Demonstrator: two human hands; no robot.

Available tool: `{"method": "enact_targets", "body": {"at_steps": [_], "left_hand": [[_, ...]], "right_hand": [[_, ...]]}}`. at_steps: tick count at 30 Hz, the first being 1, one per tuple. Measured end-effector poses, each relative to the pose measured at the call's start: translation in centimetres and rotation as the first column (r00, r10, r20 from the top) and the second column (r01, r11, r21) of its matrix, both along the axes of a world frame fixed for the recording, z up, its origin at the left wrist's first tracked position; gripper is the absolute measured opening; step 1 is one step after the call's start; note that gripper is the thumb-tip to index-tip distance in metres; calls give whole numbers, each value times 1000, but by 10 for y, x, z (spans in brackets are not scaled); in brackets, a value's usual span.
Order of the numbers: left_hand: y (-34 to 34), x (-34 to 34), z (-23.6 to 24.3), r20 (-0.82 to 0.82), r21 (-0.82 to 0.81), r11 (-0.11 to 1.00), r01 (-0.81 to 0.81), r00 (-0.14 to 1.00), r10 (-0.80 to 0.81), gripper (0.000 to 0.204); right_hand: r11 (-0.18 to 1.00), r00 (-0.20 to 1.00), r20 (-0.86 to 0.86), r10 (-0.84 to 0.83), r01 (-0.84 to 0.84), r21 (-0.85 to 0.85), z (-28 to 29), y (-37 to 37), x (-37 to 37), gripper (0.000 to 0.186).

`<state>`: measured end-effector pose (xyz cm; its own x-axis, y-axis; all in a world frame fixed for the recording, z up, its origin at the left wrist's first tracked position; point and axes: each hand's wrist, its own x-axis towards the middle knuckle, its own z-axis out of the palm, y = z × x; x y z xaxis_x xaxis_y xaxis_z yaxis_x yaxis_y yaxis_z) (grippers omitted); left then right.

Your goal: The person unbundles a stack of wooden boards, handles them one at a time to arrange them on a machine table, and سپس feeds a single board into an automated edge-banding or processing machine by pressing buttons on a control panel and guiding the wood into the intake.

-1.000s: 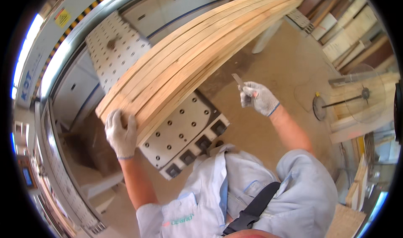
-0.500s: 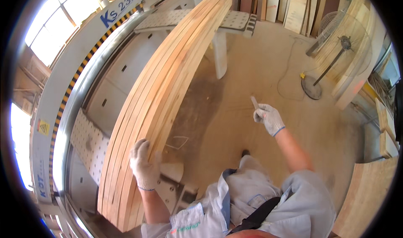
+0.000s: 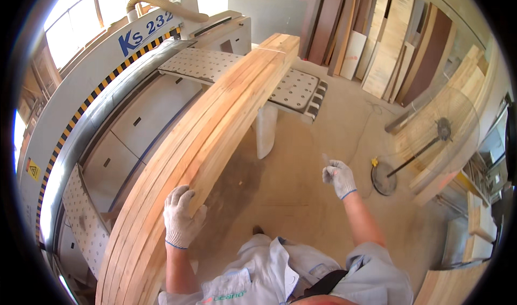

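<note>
a brown workshop floor (image 3: 291, 194) spreads to the right of the bundle of boards (image 3: 207, 127), which is the landmark here. beyond the far end of the bundle, well over five panels (image 3: 388, 41) lean upright in a row, some dark red-brown, some pale. one long grey machine (image 3: 102, 79) runs along the left of the bundle, with one yellow-and-black striped strip (image 3: 99, 102), one yellow warning sticker (image 3: 33, 169) and one tan hose (image 3: 167, 7) on its top.

two tables dotted with studs show: the far table (image 3: 196, 62) passes under the far part of the bundle and comes out on both sides; the near table (image 3: 83, 221) shows to its left. the bundle has at least four long boards side by side, and one thin pale band (image 3: 271, 50) crosses it near the far end. one standing fan (image 3: 443, 128) is well apart, to the right of the bundle.

two gloved hands are in view. the left hand (image 3: 183, 217) lies on the bundle's near right edge, fingers loosely bent and thumb apart, gripping nothing. the right hand (image 3: 340, 179) is raised well to the right of the bundle, fingers curled nearly closed around one thin strip (image 3: 325, 158), whose blurred tip pokes out.
</note>
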<state>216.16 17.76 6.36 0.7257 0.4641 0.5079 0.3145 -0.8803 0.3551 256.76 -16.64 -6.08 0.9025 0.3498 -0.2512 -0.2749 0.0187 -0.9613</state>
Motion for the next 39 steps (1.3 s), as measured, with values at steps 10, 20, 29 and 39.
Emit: {"method": "enact_targets", "body": {"at_steps": [10, 20, 29, 39], "left_hand": [[67, 148, -18, -63, 44, 983, -176, 982, 179, 52], [78, 184, -45, -71, 183, 734, -654, 736, 674, 47], [76, 189, -39, -149, 154, 705, -692, 689, 709, 40], [85, 197, -47, -99, 173, 718, -674, 714, 693, 39]], "right_hand": [[987, 958, 287, -8, 54, -153, 21, 173, 273, 27], [935, 796, 586, 153, 75, -346, 65, 392, 551, 33], [846, 698, 519, 493, -247, -472, 74, 439, 623, 29], [808, 760, 278, 587, -572, -140, 85, 369, 582, 22]]}}
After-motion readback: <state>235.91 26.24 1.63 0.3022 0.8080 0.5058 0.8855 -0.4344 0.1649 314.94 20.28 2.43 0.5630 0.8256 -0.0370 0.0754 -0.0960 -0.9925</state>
